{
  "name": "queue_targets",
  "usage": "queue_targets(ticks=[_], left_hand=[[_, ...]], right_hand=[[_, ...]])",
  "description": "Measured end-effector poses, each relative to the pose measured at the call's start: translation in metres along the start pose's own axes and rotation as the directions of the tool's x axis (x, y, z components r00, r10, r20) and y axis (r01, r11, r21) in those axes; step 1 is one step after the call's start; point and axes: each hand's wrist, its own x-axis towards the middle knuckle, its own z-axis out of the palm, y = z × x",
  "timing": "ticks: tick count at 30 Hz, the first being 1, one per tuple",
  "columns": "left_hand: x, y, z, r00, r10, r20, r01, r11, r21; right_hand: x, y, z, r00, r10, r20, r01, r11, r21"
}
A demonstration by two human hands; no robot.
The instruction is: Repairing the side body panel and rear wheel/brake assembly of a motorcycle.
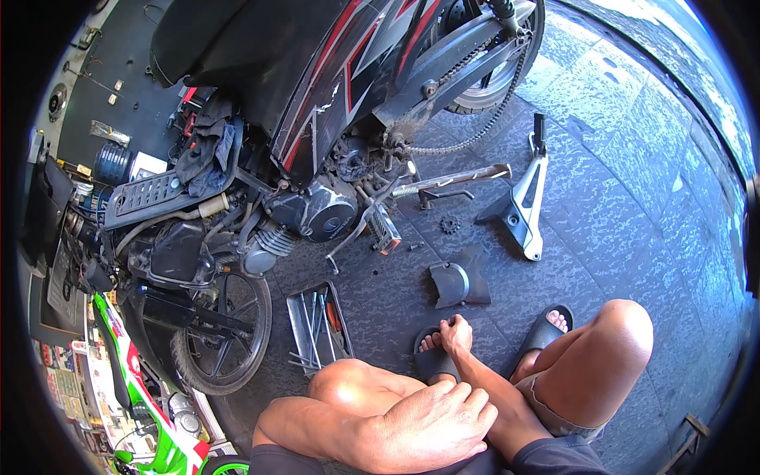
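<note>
My left hand (434,426) lies across my right forearm (496,393), its bent fingers closed over it. My right hand (457,334) hangs curled beside the toes of my left foot; whatever its fingers may hold is hidden. A black sandal (436,365) is on that foot, close to the hand. On the dark tiles just ahead lies a grey and black curved cover (461,279). Beyond it sit a small sprocket (450,226) and a silver footrest bracket (526,202). Ahead stands a black and red motorcycle (340,87), its chain (475,142) hanging loose below the rear wheel.
An open tool tray (344,331) with several long-handled tools stands to the left of my feet, near the motorcycle's front wheel (224,332). The side stand (467,178) and foot pedal (385,231) jut toward me. A green and white motorcycle (150,388) is at the lower left.
</note>
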Motion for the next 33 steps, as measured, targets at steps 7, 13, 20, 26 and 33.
queue_targets(ticks=[7,13,20,26,33], left_hand=[[-0.001,0.001,0.000,1.000,-0.007,0.000,0.007,1.000,0.003],[-0.001,0.000,0.000,0.999,-0.001,-0.038,0.002,1.000,0.009],[0.000,0.001,-0.002,1.000,0.003,0.008,-0.003,1.000,0.004],[-0.004,0.001,-0.008,0.999,-0.008,0.033,0.006,0.997,0.071],[-0.010,-0.002,-0.007,0.999,0.006,-0.032,-0.003,0.994,0.113]], right_hand=[[0.002,0.000,0.001,1.000,-0.001,-0.005,0.001,1.000,0.006],[-0.002,-0.002,0.000,0.999,-0.035,-0.032,0.036,0.999,0.024],[-0.003,-0.005,-0.002,0.997,-0.056,-0.062,0.056,0.998,0.005],[0.005,-0.017,-0.006,0.897,-0.303,-0.322,0.321,0.947,0.005],[0.008,-0.045,-0.016,0.844,-0.498,-0.202,0.419,0.845,-0.333]])
